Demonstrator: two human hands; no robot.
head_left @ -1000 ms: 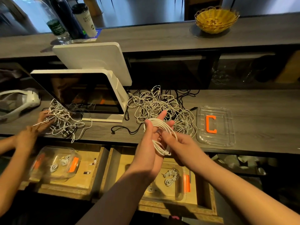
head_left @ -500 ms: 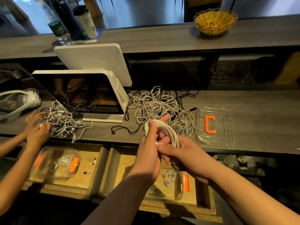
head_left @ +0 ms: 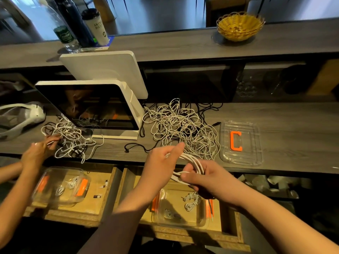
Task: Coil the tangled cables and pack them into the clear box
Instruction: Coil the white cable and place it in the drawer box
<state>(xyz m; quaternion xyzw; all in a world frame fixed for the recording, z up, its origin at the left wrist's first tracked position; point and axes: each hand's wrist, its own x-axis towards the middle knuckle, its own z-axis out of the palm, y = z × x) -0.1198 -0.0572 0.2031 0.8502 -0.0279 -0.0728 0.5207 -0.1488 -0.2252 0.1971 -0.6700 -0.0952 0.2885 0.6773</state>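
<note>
My left hand (head_left: 161,167), fingers straight, serves as former for the white coil (head_left: 190,165); my right hand (head_left: 207,177) pinches its loops together. Clear box (head_left: 201,223) waits at six o'clock.

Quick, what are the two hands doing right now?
Left hand: fingers straight, with the white cable coil looped around them.
Right hand: curled round the same coil, pinching its loops.

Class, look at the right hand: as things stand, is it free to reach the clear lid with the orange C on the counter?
Probably not yet. The right hand grips the white coil, though nothing blocks the way to the lid just beyond it.
</note>
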